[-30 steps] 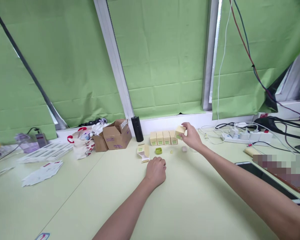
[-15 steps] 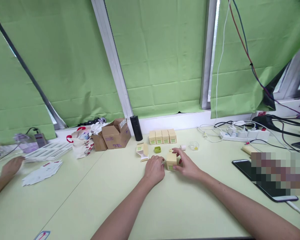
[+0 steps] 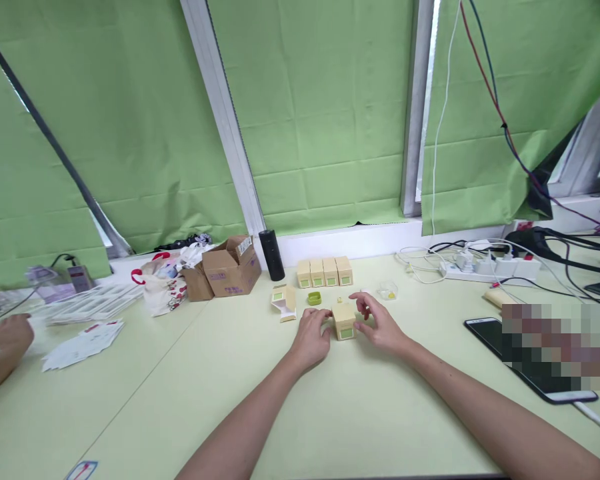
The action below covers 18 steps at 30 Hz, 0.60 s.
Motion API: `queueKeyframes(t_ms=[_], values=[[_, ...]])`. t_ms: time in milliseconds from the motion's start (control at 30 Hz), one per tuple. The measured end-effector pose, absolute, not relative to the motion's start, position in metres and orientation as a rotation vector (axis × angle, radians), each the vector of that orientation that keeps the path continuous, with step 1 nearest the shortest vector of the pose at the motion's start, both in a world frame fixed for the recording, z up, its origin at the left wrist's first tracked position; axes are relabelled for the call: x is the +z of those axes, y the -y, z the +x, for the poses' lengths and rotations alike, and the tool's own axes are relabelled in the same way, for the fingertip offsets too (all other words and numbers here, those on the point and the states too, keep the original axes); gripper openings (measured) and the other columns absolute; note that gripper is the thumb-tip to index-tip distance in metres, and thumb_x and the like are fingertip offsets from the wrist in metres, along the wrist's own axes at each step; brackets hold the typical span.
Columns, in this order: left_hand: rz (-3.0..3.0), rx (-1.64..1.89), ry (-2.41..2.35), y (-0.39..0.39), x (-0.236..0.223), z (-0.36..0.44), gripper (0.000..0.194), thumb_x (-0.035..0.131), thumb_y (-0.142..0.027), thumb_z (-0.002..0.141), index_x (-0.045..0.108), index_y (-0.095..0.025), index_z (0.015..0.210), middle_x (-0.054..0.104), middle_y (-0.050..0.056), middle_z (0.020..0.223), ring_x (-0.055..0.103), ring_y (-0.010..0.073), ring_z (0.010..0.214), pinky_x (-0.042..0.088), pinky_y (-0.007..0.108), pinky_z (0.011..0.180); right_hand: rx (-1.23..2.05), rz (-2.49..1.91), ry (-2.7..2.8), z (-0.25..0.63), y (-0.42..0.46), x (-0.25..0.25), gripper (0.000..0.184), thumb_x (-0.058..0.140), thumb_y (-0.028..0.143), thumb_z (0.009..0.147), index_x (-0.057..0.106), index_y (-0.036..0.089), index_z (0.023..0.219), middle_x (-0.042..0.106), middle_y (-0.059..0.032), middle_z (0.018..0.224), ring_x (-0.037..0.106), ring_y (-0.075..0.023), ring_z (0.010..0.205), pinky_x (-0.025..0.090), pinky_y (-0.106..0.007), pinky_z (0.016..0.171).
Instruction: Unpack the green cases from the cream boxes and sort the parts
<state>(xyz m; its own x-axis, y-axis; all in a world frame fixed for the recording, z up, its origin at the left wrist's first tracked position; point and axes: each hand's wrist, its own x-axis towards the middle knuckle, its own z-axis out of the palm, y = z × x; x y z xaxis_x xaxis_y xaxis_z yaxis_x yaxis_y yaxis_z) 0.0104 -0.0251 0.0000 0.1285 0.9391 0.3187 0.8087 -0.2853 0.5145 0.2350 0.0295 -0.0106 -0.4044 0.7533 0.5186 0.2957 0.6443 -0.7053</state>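
Note:
A small pale yellow carton (image 3: 344,322) with a green-edged window stands upright on the table between my hands. At its left side is my left hand (image 3: 312,337), the fingers bent and apart, with the fingertips at or against the carton. My right hand (image 3: 383,327) is open at the right side; its thumb is close to the carton, and whether it touches cannot be seen. Behind them lie a small green tray (image 3: 315,298), an opened carton (image 3: 284,303) with flaps out, a tiny yellow piece (image 3: 339,300) and a clear dish (image 3: 387,291) holding something yellow.
A row of several matching cartons (image 3: 325,273) stands at the back, right of a black cylinder (image 3: 272,255). Farther left are a cardboard box (image 3: 231,268) and white papers (image 3: 84,345). Another person's hand (image 3: 11,333) is at far left. A phone (image 3: 525,367) and power strip (image 3: 490,270) lie right.
My right hand has loosened from the carton and shifted slightly right, fingers off its top. The carton has turned slightly. The other person's hand at far left has moved left.

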Motion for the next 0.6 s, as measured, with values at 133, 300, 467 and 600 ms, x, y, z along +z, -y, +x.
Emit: queueKeyframes(t_ms=[133, 300, 467, 600], values=[[2.161, 0.948, -1.749, 0.025, 0.001, 0.010, 0.030, 0.061, -0.010, 0.084, 0.066, -0.021, 0.112, 0.068, 0.010, 0.120, 0.057, 0.0255, 0.126, 0.047, 0.038, 0.112, 0.665, -0.881, 1.935, 0.233, -0.030, -0.011, 0.042, 0.055, 0.019, 0.081, 0.052, 0.027, 0.122, 0.058, 0.0019, 0.081, 0.058, -0.0198, 0.073, 0.050, -0.034, 0.071], [2.144, 0.957, -1.779, 0.027, 0.005, 0.011, 0.021, 0.060, -0.010, 0.086, 0.068, -0.021, 0.102, 0.068, 0.010, 0.115, 0.059, 0.0255, 0.120, 0.049, 0.040, 0.108, 0.687, -0.908, 1.889, 0.231, -0.031, -0.012, 0.035, 0.053, 0.023, 0.085, 0.053, 0.027, 0.119, 0.064, 0.0009, 0.081, 0.062, -0.0209, 0.075, 0.049, -0.033, 0.068], [2.112, 0.987, -1.780, 0.030, 0.010, 0.014, 0.014, 0.059, -0.010, 0.087, 0.069, -0.020, 0.092, 0.068, 0.009, 0.107, 0.060, 0.0246, 0.116, 0.049, 0.039, 0.105, 0.685, -0.909, 1.873, 0.230, -0.032, -0.014, 0.031, 0.052, 0.026, 0.089, 0.053, 0.027, 0.120, 0.069, -0.0009, 0.087, 0.065, -0.0208, 0.079, 0.049, -0.032, 0.068], [2.072, 1.024, -1.821, 0.031, 0.011, 0.014, 0.012, 0.061, -0.011, 0.087, 0.068, -0.020, 0.089, 0.066, 0.009, 0.107, 0.059, 0.0253, 0.118, 0.048, 0.040, 0.105, 0.720, -0.914, 1.864, 0.230, -0.034, -0.016, 0.032, 0.049, 0.024, 0.090, 0.053, 0.027, 0.121, 0.074, -0.0031, 0.095, 0.066, -0.0204, 0.081, 0.049, -0.033, 0.070]])
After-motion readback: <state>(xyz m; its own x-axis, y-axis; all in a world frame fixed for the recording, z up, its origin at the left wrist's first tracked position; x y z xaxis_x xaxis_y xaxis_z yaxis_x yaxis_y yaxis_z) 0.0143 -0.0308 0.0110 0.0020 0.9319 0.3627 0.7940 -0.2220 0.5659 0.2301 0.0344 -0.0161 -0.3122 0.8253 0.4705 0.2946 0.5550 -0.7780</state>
